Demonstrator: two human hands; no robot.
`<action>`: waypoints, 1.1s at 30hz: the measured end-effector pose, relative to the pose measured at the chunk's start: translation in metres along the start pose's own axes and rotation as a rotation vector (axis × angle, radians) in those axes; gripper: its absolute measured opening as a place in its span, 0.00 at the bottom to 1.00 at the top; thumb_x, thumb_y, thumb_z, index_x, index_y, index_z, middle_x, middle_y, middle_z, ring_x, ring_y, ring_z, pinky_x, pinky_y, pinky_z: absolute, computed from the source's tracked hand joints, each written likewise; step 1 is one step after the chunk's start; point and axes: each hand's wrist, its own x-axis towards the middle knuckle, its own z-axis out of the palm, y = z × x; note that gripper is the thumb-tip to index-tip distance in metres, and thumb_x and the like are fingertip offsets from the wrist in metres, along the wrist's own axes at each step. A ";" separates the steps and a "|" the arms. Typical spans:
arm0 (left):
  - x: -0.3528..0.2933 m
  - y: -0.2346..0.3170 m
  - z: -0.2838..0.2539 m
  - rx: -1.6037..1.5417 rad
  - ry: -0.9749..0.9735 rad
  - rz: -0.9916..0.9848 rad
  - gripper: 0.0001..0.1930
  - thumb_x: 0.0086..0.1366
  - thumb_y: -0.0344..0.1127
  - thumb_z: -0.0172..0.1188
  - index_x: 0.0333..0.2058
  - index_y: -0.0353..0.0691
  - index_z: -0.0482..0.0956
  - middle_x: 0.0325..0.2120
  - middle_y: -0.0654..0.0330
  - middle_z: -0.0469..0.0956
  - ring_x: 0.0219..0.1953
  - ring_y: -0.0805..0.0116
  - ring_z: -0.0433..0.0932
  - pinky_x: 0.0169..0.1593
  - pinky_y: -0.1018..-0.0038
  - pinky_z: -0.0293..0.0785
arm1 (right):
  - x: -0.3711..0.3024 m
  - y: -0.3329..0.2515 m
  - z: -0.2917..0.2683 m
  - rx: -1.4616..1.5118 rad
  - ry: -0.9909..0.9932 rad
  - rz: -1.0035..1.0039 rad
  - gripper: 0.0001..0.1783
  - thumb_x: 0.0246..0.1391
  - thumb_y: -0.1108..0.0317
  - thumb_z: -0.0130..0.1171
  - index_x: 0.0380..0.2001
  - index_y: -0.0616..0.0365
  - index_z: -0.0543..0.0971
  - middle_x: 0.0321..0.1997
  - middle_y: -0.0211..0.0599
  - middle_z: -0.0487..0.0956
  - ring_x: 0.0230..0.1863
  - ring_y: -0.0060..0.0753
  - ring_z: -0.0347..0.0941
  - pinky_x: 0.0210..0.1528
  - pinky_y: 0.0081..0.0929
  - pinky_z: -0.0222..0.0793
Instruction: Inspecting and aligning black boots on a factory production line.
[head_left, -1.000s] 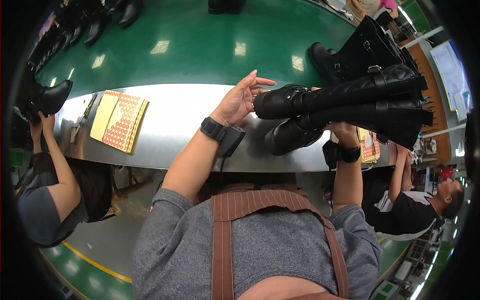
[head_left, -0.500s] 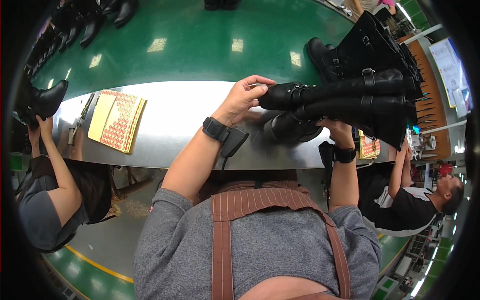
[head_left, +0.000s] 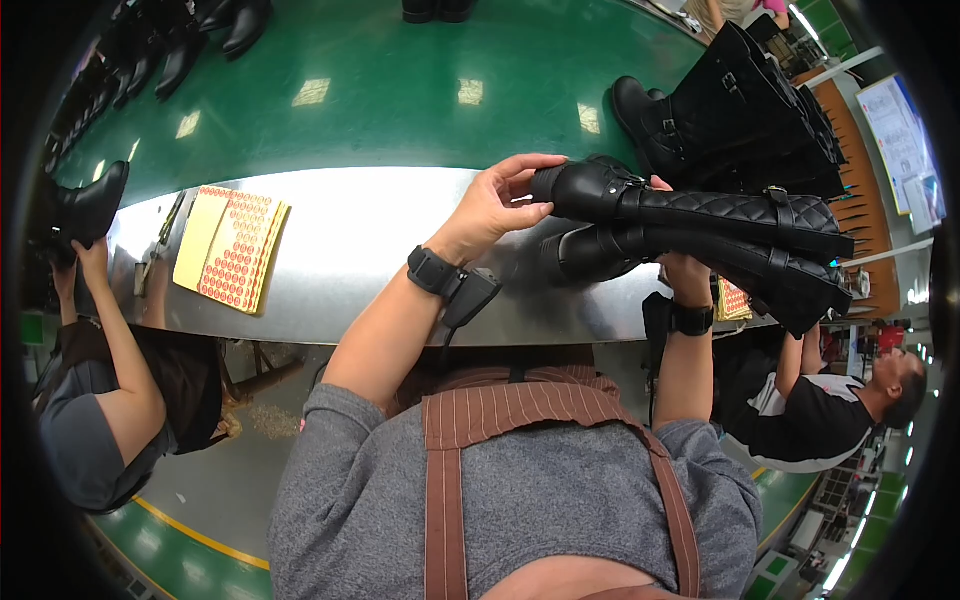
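Note:
A pair of tall black boots lies on its side over the metal table (head_left: 370,250), feet to the left. The upper boot (head_left: 690,207) shows a quilted shaft with straps and a buckle. Around its heel end, my left hand (head_left: 495,208) is closed, fingers along the far side and thumb on the near side. The lower boot (head_left: 600,254) lies just nearer to me, against the first. My right hand (head_left: 688,275) grips the shafts from the near side and below; one fingertip shows over the upper boot's far edge, and its other fingers are hidden.
Yellow sheets of round red stickers (head_left: 235,250) lie at left, with another stack (head_left: 733,300) partly behind the boots. More black boots (head_left: 720,110) stand on the green surface (head_left: 400,100) at far right. Co-workers sit both sides; one's hand (head_left: 92,258) holds a boot at left.
The boots have turned over, so the quilted side of the upper shaft now shows. My left hand has shifted slightly right and now wraps the heel end.

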 end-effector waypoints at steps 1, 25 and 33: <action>0.000 0.000 0.000 0.014 -0.006 0.010 0.28 0.58 0.25 0.62 0.58 0.41 0.70 0.50 0.57 0.77 0.52 0.70 0.75 0.60 0.70 0.68 | 0.000 -0.002 0.001 -0.028 0.027 0.008 0.37 0.35 0.66 0.77 0.52 0.64 0.76 0.61 0.48 0.72 0.59 0.36 0.70 0.63 0.37 0.64; 0.002 -0.019 -0.009 -0.343 -0.138 -0.407 0.24 0.71 0.45 0.44 0.57 0.33 0.64 0.47 0.49 0.78 0.47 0.61 0.80 0.56 0.60 0.74 | -0.027 0.003 -0.040 -1.139 -0.026 -0.434 0.31 0.44 0.72 0.65 0.56 0.44 0.75 0.53 0.33 0.78 0.49 0.26 0.76 0.52 0.26 0.72; 0.004 -0.036 0.002 -0.304 0.010 -0.281 0.12 0.70 0.31 0.51 0.48 0.34 0.73 0.43 0.57 0.78 0.41 0.72 0.80 0.47 0.75 0.80 | -0.037 0.054 -0.038 -0.628 0.104 0.023 0.12 0.47 0.72 0.64 0.38 0.50 0.86 0.44 0.31 0.82 0.48 0.26 0.77 0.56 0.27 0.70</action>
